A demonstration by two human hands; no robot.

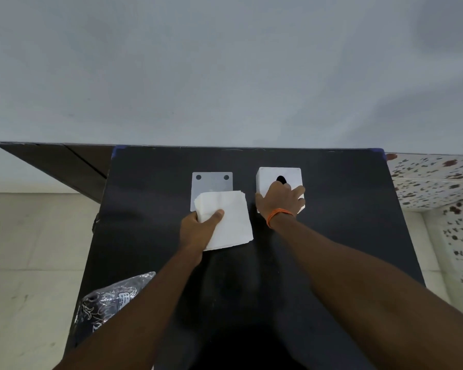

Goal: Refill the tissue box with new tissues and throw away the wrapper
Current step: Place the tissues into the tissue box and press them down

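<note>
While our left hand (198, 231) pinches the white folded tissue stack (226, 220), our right hand (281, 200) clasps the white square tissue box (267, 177).
We should steady the box, keeping the stack square.

both bare forearms are reaching forward from the bottom edge, the left one from the lower left, the right one from the lower right. the left hand (199, 228) is gripping with the thumb on top and the fingers curled underneath, hidden from view. the right hand (280, 199) is lying palm down, its fingers spread and bent downward. an orange band (278, 215) is sitting around the right wrist.
</note>
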